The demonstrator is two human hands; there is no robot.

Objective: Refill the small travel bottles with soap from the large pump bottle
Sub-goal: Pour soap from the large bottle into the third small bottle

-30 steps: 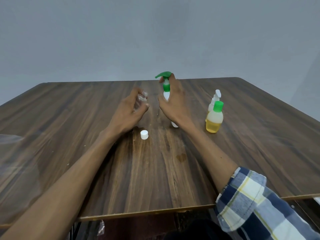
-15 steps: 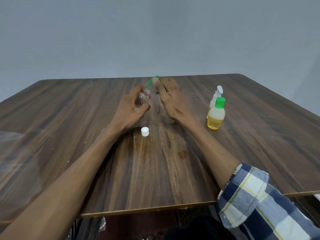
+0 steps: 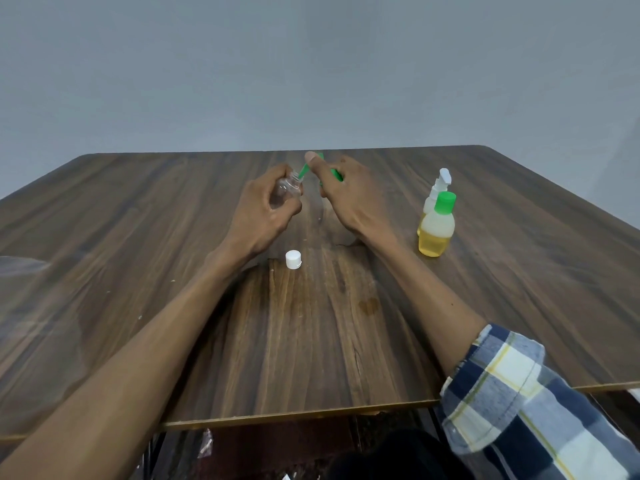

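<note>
The left hand (image 3: 266, 209) holds a small clear bottle (image 3: 289, 188) up above the brown wooden desk (image 3: 138, 271). Its grip is curled round the bottle, with the fingers on the far side and the thumb on the near side. The small bottle has no cap on, and it is tipped so that its open mouth points up and to the right. The right hand (image 3: 349, 199) holds the big pump bottle (image 3: 334, 174), and its grip is wrapped round it. The hand hides nearly all of that bottle, so only bits of the green pump top show. The first finger lies on top of the green pump head. The thin green spout (image 3: 304, 171) slopes down to the left, and its tip is right at the mouth of the small clear bottle. Whether any soap is coming out cannot be told. A little white cap (image 3: 293, 259) lies on the desk, near the left wrist and between the two arms. To the right, apart from the hands, a small bottle with a green cap (image 3: 435, 228) stands upright, with yellow liquid filling its lower part. Just behind it stands a white spray bottle (image 3: 438, 188), partly hidden by it. The right arm has a rolled-up checked sleeve (image 3: 512, 393) in blue, white and yellow.
</note>
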